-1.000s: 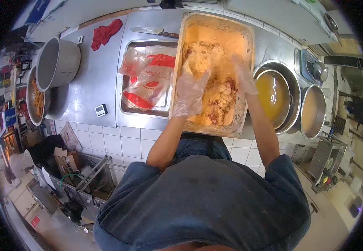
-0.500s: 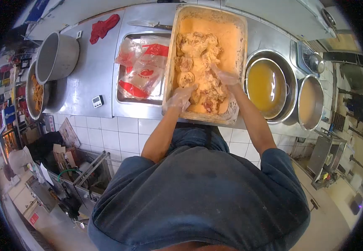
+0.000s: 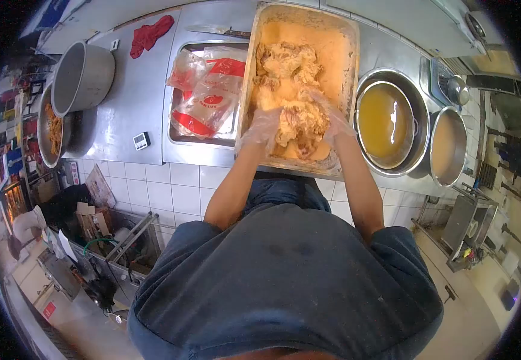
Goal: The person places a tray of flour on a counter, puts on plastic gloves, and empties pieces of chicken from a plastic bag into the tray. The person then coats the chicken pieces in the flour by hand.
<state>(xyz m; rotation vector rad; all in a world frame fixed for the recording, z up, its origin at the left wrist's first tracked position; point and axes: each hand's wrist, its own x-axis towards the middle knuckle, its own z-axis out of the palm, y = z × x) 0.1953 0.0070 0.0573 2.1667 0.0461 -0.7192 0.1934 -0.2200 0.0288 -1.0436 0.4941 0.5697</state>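
Note:
A deep rectangular tray (image 3: 353,78) holds orange-tinted flour (image 3: 332,42) and a heap of floured chicken pieces (image 3: 287,60). Both my hands wear clear plastic gloves and work in the tray's near half. My left hand (image 3: 261,127) curves around the left side of a clump of floured chicken (image 3: 301,123), its fingertips partly hidden by the pieces. On the clump's opposite side, my right hand (image 3: 336,122) presses inward with its fingers along the chicken. The clump is gathered between the two palms.
Left of the tray, a metal pan (image 3: 203,143) holds printed plastic bags (image 3: 209,96); a knife (image 3: 218,30) lies behind. Bowls of yellow liquid (image 3: 383,123) and pale liquid (image 3: 446,147) stand right. Farther left are a timer (image 3: 141,141), red cloth (image 3: 151,37) and large pot (image 3: 86,81).
My hands have closed in from both sides, bunching the near chicken pieces into a clump between them. The left hand has shifted slightly up, and the pieces between the hands have been turned over.

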